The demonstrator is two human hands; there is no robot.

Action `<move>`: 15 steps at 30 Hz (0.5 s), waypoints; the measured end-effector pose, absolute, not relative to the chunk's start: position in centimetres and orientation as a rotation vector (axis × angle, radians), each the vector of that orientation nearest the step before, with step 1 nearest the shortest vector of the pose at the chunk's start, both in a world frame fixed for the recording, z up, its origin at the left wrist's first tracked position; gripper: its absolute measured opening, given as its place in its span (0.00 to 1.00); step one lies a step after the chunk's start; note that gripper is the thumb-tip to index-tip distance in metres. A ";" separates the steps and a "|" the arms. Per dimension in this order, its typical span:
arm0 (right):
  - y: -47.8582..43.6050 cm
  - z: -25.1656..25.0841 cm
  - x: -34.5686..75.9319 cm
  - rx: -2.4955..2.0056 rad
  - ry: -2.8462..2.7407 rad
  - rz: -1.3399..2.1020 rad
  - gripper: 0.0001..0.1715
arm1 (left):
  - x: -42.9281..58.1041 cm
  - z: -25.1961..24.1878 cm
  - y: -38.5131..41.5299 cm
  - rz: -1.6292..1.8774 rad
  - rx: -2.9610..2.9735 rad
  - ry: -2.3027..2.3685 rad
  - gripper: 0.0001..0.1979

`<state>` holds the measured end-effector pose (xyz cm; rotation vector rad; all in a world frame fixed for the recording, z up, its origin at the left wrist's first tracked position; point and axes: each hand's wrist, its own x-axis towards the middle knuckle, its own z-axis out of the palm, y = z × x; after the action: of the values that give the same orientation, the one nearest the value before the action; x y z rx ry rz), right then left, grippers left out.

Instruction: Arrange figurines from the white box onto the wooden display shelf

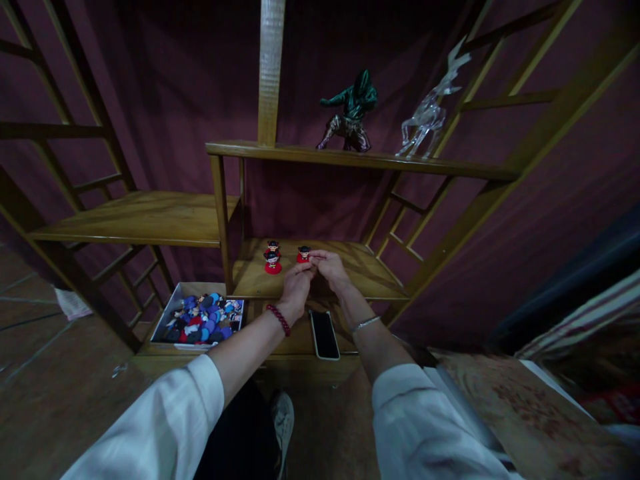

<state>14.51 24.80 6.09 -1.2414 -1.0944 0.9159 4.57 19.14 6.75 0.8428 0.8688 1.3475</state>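
Note:
On the middle wooden shelf (pixel 370 273), a small red figurine with black hair (pixel 303 255) stands at my fingertips. My right hand (pixel 329 265) pinches it at its right side. Just in front, my left hand (pixel 299 285) has its fingers closed near the figurine's base; whether they grip it too is hidden. To the left stand two similar figurines, a front red one (pixel 273 263) and a rear one (pixel 273 247) partly covered by it. A white box (pixel 157 327) of many small blue, purple, black and red figurines sits lower left.
A phone (pixel 325 335) lies on the lower shelf below my hands. The upper shelf (pixel 300 153) carries a dark green hooded statue (pixel 354 113) and a clear deer figure (pixel 427 117). A wooden post (pixel 221 220) divides the shelving; a side shelf (pixel 140 217) is left of it.

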 end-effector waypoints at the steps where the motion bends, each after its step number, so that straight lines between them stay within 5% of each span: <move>1: 25.1 6.1 14.5 -1.248 -1.087 0.912 0.06 | 4.7 6.8 19.3 1.347 0.850 0.872 0.10; 15: 28.4 5.7 13.7 -1.337 -1.071 0.894 0.07 | 5.4 5.7 22.5 1.373 0.830 0.914 0.12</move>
<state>13.67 28.40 5.74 -1.3371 -1.0711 0.8943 5.41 22.55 5.71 0.8302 0.9137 1.3726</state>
